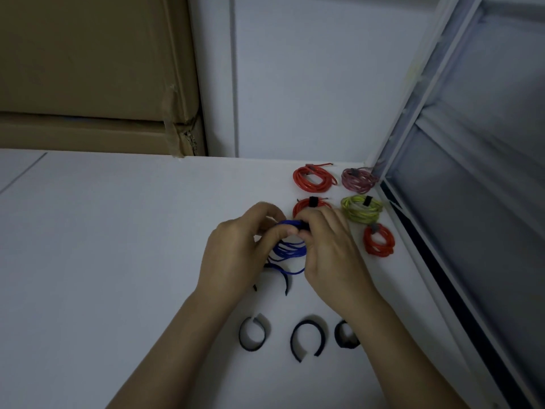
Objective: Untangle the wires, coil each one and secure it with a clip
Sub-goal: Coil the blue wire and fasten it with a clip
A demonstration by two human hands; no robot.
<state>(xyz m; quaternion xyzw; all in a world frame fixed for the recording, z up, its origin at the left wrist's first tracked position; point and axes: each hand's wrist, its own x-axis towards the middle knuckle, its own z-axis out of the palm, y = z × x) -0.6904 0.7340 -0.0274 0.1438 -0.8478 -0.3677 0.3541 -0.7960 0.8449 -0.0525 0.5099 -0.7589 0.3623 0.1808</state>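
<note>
A coiled blue wire (290,250) is held just above the white table (118,246) between both hands. My left hand (236,255) grips its left side. My right hand (327,249) pinches a black strap (303,225) at the top of the coil. Beyond the hands lie several coiled and strapped wires: a red coil (315,178), a purple coil (358,180), a red coil (309,205) partly hidden by my right hand, a yellow-green coil (361,209) and a red coil (379,240).
Three loose black straps lie curled near the front: one (254,333), one (308,338) and one (346,335) partly under my right wrist. A cardboard box (97,84) stands at the back left. A window frame (427,231) borders the table on the right.
</note>
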